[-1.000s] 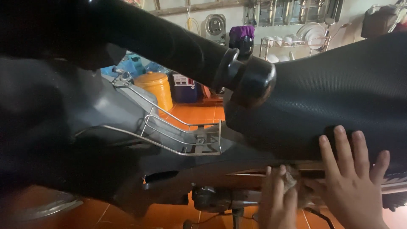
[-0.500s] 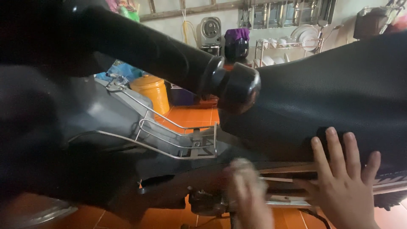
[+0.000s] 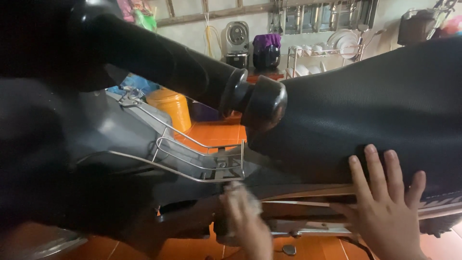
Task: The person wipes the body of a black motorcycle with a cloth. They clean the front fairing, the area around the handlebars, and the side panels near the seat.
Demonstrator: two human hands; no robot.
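Motorcycle body panel: the dark grey plastic side panel (image 3: pixel 202 192) runs below the seat, low in the middle of the view, above the orange tiled floor (image 3: pixel 211 132).
Left hand: the left hand (image 3: pixel 248 224) is motion-blurred against the panel, just beneath the wire rack; a pale object, possibly a cloth, shows at its fingers; cannot tell whether the hand is open or closed.
Right hand: the right hand (image 3: pixel 385 212) lies open, fingers spread, flat against the lower edge of the seat.
Seat: the black textured vinyl seat (image 3: pixel 365 110) fills the right of the view.
Handlebar: the black rubber handlebar grip (image 3: pixel 183 70) crosses from upper left and ends in a rounded cap near the seat.
Rack: the chrome wire rack (image 3: pixel 197 161) sits left of centre.
Background: a yellow plastic container (image 3: pixel 171 106) stands on the floor; a white dish rack (image 3: pixel 327 53) stands by the far wall.
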